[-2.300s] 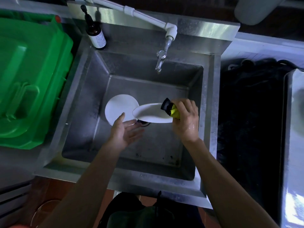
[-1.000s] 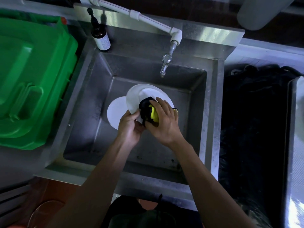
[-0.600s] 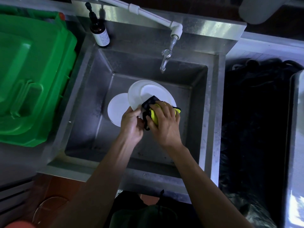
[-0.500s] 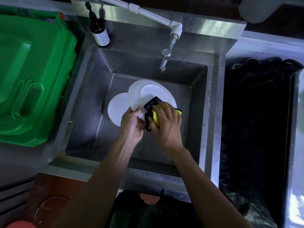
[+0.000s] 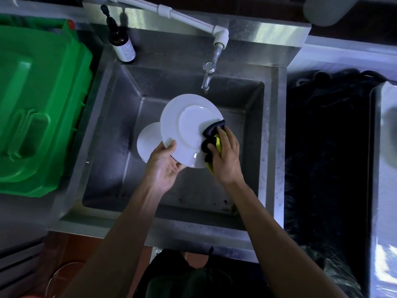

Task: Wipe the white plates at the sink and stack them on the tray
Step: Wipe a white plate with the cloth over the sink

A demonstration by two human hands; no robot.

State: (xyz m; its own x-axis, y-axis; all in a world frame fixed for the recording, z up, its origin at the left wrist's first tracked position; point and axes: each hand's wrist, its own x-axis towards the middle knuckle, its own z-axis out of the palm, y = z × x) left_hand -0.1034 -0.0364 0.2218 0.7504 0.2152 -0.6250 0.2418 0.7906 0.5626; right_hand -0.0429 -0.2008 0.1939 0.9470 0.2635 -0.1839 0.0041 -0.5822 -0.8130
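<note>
Over the basin of the steel sink (image 5: 272,130), a white plate (image 5: 189,127) is held tilted, its upper face turned toward the camera. Left hand (image 5: 164,166): grips the plate's near-left rim, thumb lying on the upper face and fingers curled beneath. Right hand (image 5: 225,155): fingers curled round a black-and-yellow cloth (image 5: 211,134), pressing it against the plate's right rim. A second white plate (image 5: 148,140) lies flat on the sink floor, partly hidden behind the held one, just to its left. The tap (image 5: 207,76) hangs above the plate's far edge; a brown bottle (image 5: 122,44) stands at the sink's back-left corner, and a green crate (image 5: 36,104) sits on the bench to the left.

Key relation: the unwiped face of the plate extends leftward and away from the cloth, so the wiping stroke presumably runs from the right rim toward the left hand (the nearer support). No tray can be identified with certainty, so stacking appears not yet begun.
</note>
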